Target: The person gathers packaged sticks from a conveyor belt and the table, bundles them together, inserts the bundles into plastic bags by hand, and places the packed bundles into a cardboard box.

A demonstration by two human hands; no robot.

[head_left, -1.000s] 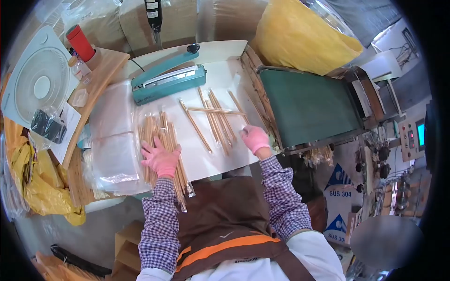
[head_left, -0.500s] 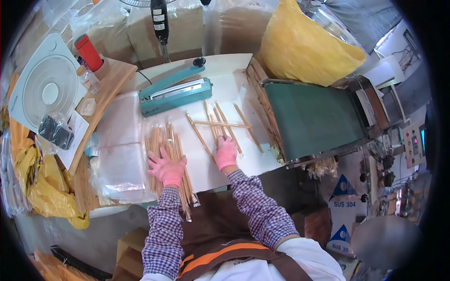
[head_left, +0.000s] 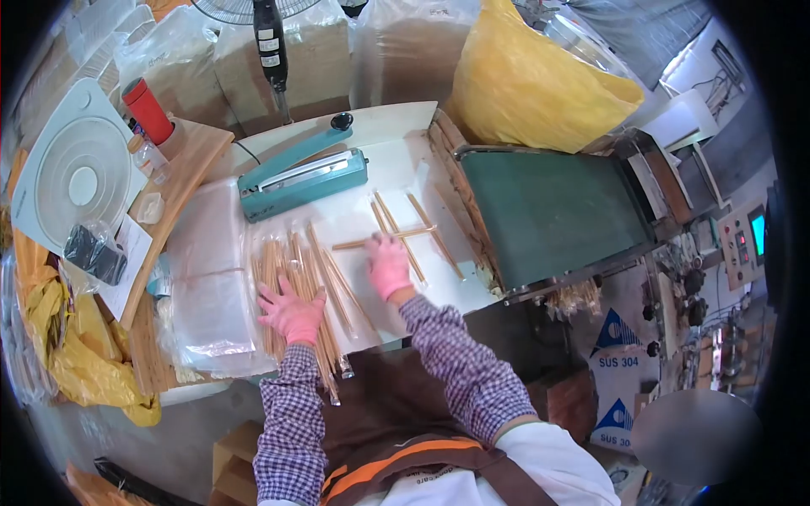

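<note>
Under my left hand [head_left: 291,314] lies a pile of chopsticks [head_left: 324,354], slim and light brown, some in clear wrappers. This pink-gloved hand rests flat on them with its fingers spread. My right hand [head_left: 389,268], gloved in pink too, reaches over the white tabletop [head_left: 371,309]. Its fingers are apart and touch or hover just by a crosswise chopstick [head_left: 350,244]; exact contact is hidden. Several loose chopsticks [head_left: 436,236] lie slanted beyond and to the right of it. Two more lean at the pile's right side.
A green sealer [head_left: 304,181] with a raised lever stands behind the chopsticks. Clear plastic bags [head_left: 215,278] are stacked at left, beside a wooden shelf [head_left: 192,160]. At right is a green conveyor belt [head_left: 557,219], with a yellow bag [head_left: 540,84] behind it.
My right hand has moved up and left, off the chopsticks it was touching. Some loose chopsticks now lie nearer the pile at left. The view has shifted slightly; my left hand stays on the pile.
</note>
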